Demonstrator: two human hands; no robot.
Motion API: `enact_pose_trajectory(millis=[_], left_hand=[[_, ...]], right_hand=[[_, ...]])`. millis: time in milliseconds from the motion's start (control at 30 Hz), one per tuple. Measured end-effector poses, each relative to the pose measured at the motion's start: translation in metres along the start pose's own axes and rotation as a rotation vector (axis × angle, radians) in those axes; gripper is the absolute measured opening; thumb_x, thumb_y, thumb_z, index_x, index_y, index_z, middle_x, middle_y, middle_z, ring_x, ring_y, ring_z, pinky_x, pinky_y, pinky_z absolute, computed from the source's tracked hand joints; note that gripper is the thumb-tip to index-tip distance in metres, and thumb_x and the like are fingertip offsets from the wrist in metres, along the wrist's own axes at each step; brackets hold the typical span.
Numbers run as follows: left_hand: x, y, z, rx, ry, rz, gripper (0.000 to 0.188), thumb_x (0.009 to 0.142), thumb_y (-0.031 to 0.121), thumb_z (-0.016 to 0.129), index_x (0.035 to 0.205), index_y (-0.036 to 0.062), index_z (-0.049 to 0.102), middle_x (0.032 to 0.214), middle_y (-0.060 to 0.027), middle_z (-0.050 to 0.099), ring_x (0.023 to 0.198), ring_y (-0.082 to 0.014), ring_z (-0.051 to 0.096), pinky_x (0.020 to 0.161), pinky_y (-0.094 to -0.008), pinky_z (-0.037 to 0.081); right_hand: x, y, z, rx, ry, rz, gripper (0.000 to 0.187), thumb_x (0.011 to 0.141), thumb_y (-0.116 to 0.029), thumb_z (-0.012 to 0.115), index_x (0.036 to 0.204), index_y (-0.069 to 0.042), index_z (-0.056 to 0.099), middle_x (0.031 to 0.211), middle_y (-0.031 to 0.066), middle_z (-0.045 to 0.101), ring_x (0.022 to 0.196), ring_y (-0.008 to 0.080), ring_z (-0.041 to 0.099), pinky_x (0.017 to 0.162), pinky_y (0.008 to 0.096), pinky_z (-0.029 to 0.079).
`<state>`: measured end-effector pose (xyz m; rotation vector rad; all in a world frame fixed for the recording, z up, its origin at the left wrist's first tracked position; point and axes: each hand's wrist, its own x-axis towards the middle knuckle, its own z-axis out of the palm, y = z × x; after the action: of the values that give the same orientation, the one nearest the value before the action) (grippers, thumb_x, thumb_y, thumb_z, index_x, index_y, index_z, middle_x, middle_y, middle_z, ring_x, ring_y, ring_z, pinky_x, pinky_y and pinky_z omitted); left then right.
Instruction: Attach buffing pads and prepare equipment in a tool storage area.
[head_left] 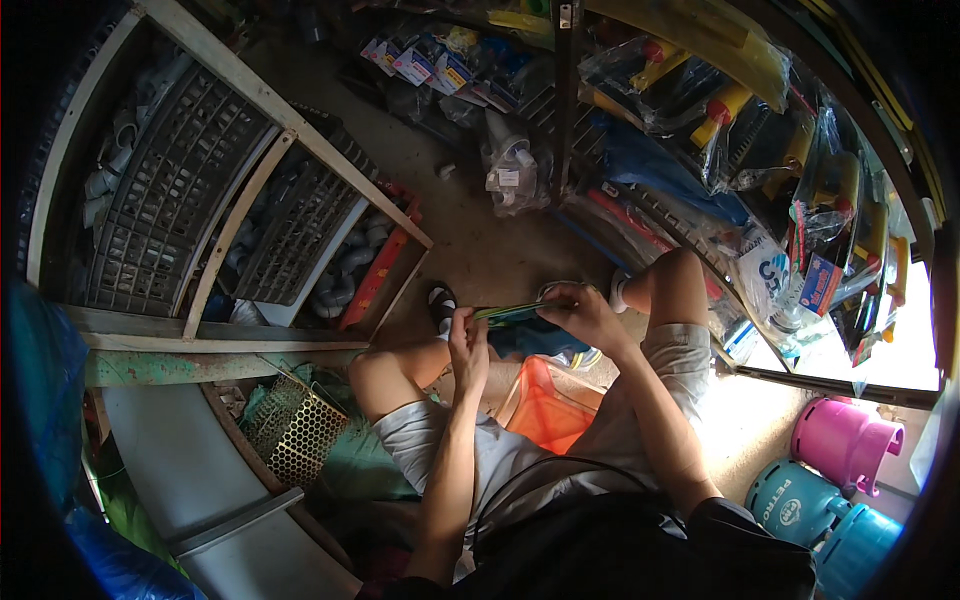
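Note:
Above my lap, a thin green and yellow strip is stretched between my two hands; its exact kind is too small to make out. My left hand pinches one end, fingers closed. The other end is in the closed fingers of my right hand, which is a little farther away. Just below the strip is a dark blue item, partly hidden by my hands. Between my thighs lies a translucent orange plastic bag.
Dark plastic crates with grey pipe fittings fill a wooden-framed shelf on the left. Wrapped yellow-handled tools hang on a rack at right. Pink and teal gas cylinders stand at lower right. A perforated metal basket lies left of me.

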<state>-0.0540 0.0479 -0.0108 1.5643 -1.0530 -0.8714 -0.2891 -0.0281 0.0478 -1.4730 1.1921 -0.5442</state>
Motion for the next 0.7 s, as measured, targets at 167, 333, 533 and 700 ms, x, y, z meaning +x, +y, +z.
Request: enact_pose_trajectory(millis=[167, 333, 533, 700], left_hand=[[0.002, 0.001, -0.005, 0.040, 0.205, 0.038, 0.018, 0.109, 0.011, 0.061, 0.123, -0.0008, 0.059, 0.107, -0.0117, 0.066, 0.098, -0.0209, 0.063, 0.088, -0.0343, 0.050], [0.004, 0.014, -0.006, 0.193, 0.241, 0.202, 0.019, 0.106, 0.007, 0.065, 0.123, -0.0010, 0.062, 0.103, -0.0135, 0.066, 0.093, -0.0261, 0.064, 0.080, -0.0365, 0.052], [0.004, 0.026, -0.010, 0.273, 0.228, 0.146, 0.015, 0.099, 0.005, 0.074, 0.112, -0.0008, 0.070, 0.103, -0.0140, 0.068, 0.090, -0.0282, 0.065, 0.077, -0.0384, 0.051], [0.005, 0.022, -0.010, 0.324, 0.296, 0.250, 0.015, 0.099, 0.004, 0.074, 0.113, -0.0016, 0.071, 0.106, -0.0161, 0.071, 0.087, -0.0299, 0.068, 0.079, -0.0397, 0.053]], right_hand=[[-0.007, -0.012, 0.000, -0.387, 0.207, -0.060, 0.032, 0.090, -0.036, 0.083, 0.103, -0.007, 0.081, 0.126, 0.0207, 0.068, 0.112, 0.0419, 0.068, 0.098, 0.0492, 0.054], [-0.007, -0.011, 0.000, -0.483, 0.399, -0.294, 0.033, 0.092, -0.037, 0.082, 0.104, -0.007, 0.080, 0.132, 0.0206, 0.063, 0.111, 0.0455, 0.067, 0.100, 0.0528, 0.053], [-0.002, -0.006, -0.004, -0.372, 0.490, -0.197, 0.037, 0.094, -0.039, 0.081, 0.104, -0.004, 0.076, 0.127, 0.0192, 0.066, 0.096, 0.0440, 0.071, 0.084, 0.0533, 0.057], [0.000, -0.013, -0.006, -0.422, 0.454, -0.233, 0.037, 0.098, -0.037, 0.079, 0.101, -0.001, 0.071, 0.099, 0.0221, 0.075, 0.089, 0.0431, 0.073, 0.076, 0.0494, 0.056]])
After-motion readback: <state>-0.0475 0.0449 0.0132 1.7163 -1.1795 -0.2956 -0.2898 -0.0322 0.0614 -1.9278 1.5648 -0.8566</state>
